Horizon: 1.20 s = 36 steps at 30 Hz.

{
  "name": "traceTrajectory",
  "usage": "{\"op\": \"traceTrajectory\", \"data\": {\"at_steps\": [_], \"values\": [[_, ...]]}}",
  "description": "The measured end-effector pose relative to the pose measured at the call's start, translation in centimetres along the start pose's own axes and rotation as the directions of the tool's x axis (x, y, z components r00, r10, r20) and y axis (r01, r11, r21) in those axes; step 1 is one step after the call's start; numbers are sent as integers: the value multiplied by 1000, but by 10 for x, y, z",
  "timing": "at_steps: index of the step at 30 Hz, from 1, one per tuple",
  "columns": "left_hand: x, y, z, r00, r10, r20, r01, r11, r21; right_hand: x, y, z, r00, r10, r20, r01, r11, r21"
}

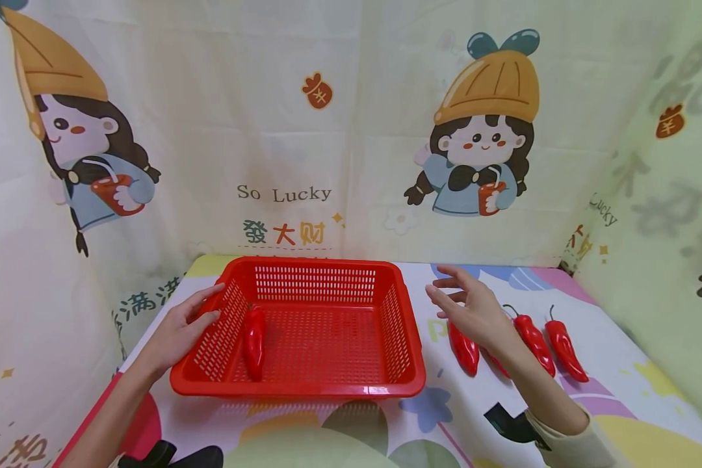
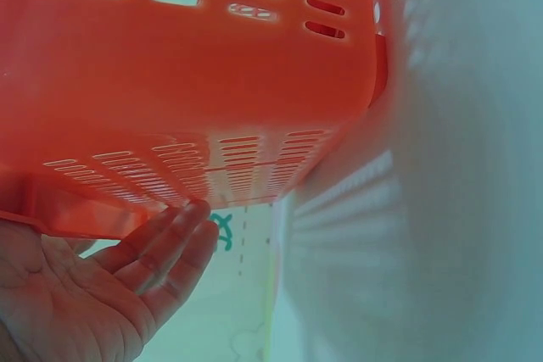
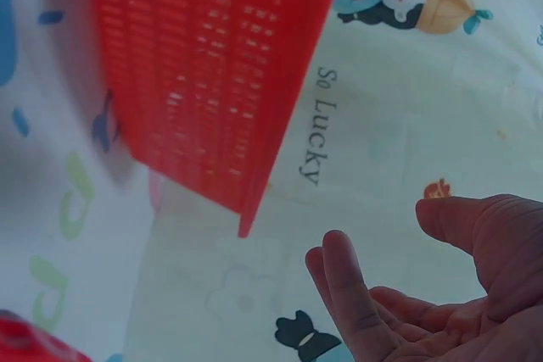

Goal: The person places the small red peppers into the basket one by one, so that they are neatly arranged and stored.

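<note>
A red plastic basket (image 1: pixel 298 390) with slotted walls stands on the table, and a single red chili pepper (image 1: pixel 254 344) lies inside, near its left wall. My left hand (image 1: pixel 181 328) rests against the basket's left rim with fingers loosely extended; from the left wrist view, fingertips (image 2: pixel 197 209) touch the outer wall below the rim. To the right of the basket, my right hand (image 1: pixel 474 312) is raised with fingers spread and holds nothing. Below and beyond it lie several red chili peppers, among them one (image 1: pixel 464 351) partly covered by the hand and one (image 1: pixel 566 344) farthest right.
The table (image 1: pixel 380 442) has a patterned cover with coloured shapes. Printed cloth (image 1: pixel 374 143) hangs behind it and along both sides. Black straps (image 1: pixel 511 422) are on the wrists. A pepper (image 3: pixel 38 341) shows at the right wrist view's lower left.
</note>
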<state>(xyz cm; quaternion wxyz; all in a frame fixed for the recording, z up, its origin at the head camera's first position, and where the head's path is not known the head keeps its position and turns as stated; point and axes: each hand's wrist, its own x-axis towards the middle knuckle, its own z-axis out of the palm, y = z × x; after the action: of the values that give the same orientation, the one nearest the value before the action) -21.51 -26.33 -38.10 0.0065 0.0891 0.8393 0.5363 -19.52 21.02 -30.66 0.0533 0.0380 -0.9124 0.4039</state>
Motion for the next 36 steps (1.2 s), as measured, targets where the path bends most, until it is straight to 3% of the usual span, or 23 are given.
{"op": "traceTrajectory", "data": {"at_steps": [18,36], "values": [[-1,0,2,1000,-3,-2,3,1000,4,-6,38,-9,998,-37,-55,27,983,-179],[0,1,2,1000,-14,-4,14,1000,3,-7,72,-6,1000,-25,15,29,948,-317]]}}
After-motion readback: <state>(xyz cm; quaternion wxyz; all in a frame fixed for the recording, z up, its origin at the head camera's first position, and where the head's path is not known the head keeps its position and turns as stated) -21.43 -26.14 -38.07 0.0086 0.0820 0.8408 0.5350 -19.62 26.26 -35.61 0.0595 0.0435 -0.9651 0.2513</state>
